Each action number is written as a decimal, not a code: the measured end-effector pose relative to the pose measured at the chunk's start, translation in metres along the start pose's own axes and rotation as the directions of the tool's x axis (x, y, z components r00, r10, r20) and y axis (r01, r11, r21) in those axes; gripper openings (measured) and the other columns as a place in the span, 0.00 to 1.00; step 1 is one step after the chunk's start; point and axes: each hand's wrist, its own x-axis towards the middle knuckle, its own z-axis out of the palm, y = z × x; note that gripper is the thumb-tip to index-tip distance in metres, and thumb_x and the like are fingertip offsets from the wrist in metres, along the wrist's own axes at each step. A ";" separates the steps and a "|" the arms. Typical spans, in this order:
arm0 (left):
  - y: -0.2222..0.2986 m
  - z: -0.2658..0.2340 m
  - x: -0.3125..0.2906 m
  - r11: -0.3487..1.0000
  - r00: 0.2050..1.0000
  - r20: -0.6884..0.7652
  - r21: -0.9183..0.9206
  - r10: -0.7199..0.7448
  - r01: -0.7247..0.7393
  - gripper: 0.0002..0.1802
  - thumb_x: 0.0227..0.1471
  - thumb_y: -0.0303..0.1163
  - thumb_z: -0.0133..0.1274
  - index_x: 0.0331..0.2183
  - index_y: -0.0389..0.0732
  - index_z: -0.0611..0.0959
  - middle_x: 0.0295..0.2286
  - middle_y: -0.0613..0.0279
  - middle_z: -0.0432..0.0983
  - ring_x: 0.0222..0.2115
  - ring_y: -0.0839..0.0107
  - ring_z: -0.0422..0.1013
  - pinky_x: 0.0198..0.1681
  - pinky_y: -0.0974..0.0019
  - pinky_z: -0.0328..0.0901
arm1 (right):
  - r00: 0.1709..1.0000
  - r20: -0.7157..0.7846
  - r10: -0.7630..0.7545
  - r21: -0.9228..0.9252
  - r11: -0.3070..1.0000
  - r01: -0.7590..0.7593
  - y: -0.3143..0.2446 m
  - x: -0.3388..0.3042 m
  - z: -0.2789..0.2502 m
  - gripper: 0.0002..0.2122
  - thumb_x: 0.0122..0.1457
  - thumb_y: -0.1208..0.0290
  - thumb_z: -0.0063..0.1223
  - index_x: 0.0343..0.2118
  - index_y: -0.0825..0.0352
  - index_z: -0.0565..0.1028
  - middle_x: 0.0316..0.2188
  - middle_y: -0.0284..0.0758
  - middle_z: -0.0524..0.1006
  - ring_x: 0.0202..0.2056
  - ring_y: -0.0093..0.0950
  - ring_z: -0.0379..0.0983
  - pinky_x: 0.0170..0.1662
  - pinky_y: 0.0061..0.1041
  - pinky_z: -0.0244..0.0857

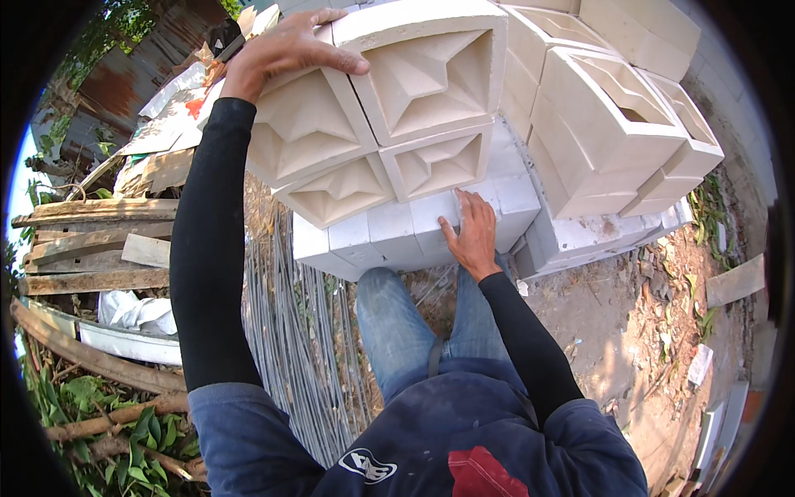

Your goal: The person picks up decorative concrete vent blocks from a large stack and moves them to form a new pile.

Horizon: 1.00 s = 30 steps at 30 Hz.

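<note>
In front of me stands a stack of cream decorative concrete blocks (pixel 439 83), their square faces recessed with angled facets. My left hand (pixel 286 45) grips the top edge where two upper blocks meet, its thumb across the front and its index finger over the top; the other fingertips are hidden. Beneath the stack lies a row of white rectangular blocks (pixel 389 232). My right hand (pixel 474 236) rests on these white blocks with its fingers extended, just below the lower right decorative block (pixel 437 161), holding nothing. My knees are close to the white row.
More cream blocks (pixel 580 141) are stacked at the right on another white block base (pixel 580 244). Thin metal rods (pixel 302 331) lie along the ground left of my legs. Farther left are wooden planks (pixel 103 240), a white sheet (pixel 137 312) and leafy branches (pixel 141 439).
</note>
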 end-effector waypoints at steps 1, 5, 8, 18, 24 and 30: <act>-0.015 0.009 -0.002 1.000 0.998 -0.058 -0.005 0.007 -0.008 0.65 0.23 0.61 0.75 0.61 0.36 0.73 0.54 0.41 0.74 0.53 0.50 0.72 0.59 0.58 0.65 | 1.000 0.024 0.020 0.056 0.998 -0.022 -0.004 0.001 -0.001 0.31 0.56 0.65 0.64 0.61 0.68 0.67 0.57 0.49 0.70 0.61 0.50 0.62 0.66 0.48 0.52; -0.030 0.017 -0.003 0.997 0.989 -0.144 -0.074 0.022 -0.033 0.69 0.16 0.63 0.75 0.60 0.36 0.75 0.51 0.39 0.76 0.50 0.45 0.76 0.58 0.58 0.67 | 0.996 0.043 0.073 0.217 0.973 -0.080 -0.014 0.005 -0.037 0.28 0.57 0.66 0.64 0.59 0.69 0.70 0.56 0.50 0.71 0.59 0.50 0.66 0.63 0.45 0.59; -0.022 0.015 0.000 0.998 0.988 -0.145 -0.021 0.053 -0.057 0.67 0.20 0.64 0.74 0.60 0.34 0.74 0.51 0.39 0.76 0.49 0.48 0.76 0.57 0.58 0.68 | 0.997 0.053 0.052 0.280 0.958 -0.065 -0.018 0.009 -0.098 0.22 0.58 0.70 0.63 0.55 0.70 0.73 0.52 0.50 0.75 0.54 0.47 0.72 0.58 0.40 0.66; -0.004 0.007 -0.010 0.982 0.997 -0.054 -0.184 -0.062 0.051 0.69 0.20 0.55 0.76 0.62 0.29 0.69 0.57 0.40 0.70 0.59 0.51 0.66 0.65 0.59 0.57 | 0.867 -0.475 0.151 0.221 0.974 -0.048 0.023 0.166 -0.403 0.18 0.70 0.63 0.49 0.55 0.73 0.76 0.41 0.40 0.82 0.41 0.23 0.78 0.45 0.23 0.73; 0.011 0.002 -0.008 0.980 0.996 -0.040 -0.187 -0.077 0.068 0.68 0.19 0.54 0.77 0.61 0.29 0.70 0.57 0.40 0.70 0.59 0.51 0.66 0.65 0.59 0.57 | 0.963 -0.198 0.182 -0.161 0.963 -0.215 0.092 0.240 -0.437 0.22 0.66 0.60 0.54 0.54 0.75 0.76 0.43 0.47 0.82 0.44 0.32 0.80 0.49 0.29 0.73; 0.006 0.003 -0.010 0.985 0.996 -0.042 -0.162 -0.072 0.064 0.67 0.22 0.55 0.77 0.62 0.32 0.70 0.57 0.44 0.70 0.60 0.53 0.65 0.65 0.59 0.56 | 0.959 0.283 -0.027 -0.297 0.948 0.115 0.074 0.260 -0.376 0.28 0.54 0.61 0.65 0.53 0.76 0.76 0.48 0.54 0.79 0.50 0.45 0.78 0.55 0.35 0.71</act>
